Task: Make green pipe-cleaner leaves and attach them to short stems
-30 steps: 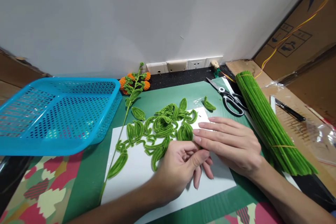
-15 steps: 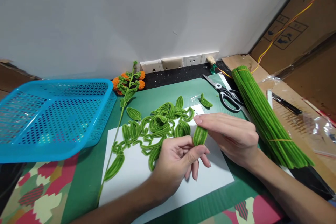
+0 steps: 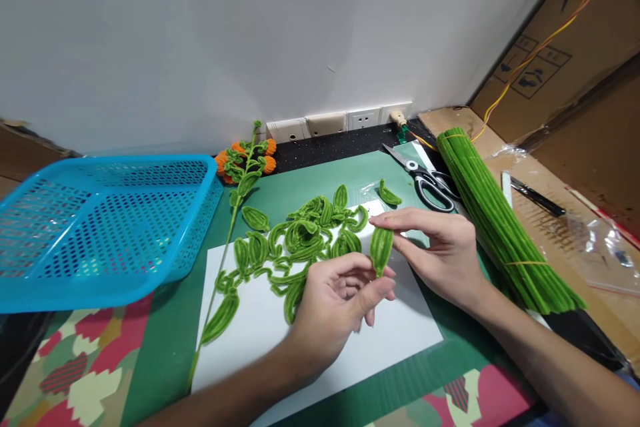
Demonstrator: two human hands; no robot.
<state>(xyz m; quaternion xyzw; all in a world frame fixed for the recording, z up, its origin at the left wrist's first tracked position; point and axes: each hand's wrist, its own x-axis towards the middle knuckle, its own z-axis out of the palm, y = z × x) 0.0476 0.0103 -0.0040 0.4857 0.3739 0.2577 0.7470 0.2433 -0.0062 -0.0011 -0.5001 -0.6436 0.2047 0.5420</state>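
A green pipe-cleaner leaf (image 3: 382, 248) stands upright between my two hands, above a white sheet of paper (image 3: 395, 327). My left hand (image 3: 345, 293) pinches its lower tip between thumb and forefinger, the other fingers curled below. At its upper end, the thumb and forefinger of my right hand (image 3: 437, 247) close on the leaf's top and right edge. Just left of the held leaf lies a pile of green pipe-cleaner leaves and curls (image 3: 305, 233), partly hidden by my left hand. One loose curved leaf (image 3: 389, 193) rests beyond my right hand.
A blue plastic basket (image 3: 125, 290) stands at the left. Beside it lies a long green stem (image 3: 227, 240) near orange pipe-cleaner flowers (image 3: 270, 165). Scissors (image 3: 430, 187) and a banded bundle of green pipe cleaners (image 3: 500, 213) lie at the right, with a black-handled cutter (image 3: 537, 197) farther out.
My right hand has gone from flat fingers beside the leaf to a pinch on its upper end. The leaf has turned slightly; my left hand still pinches its base.
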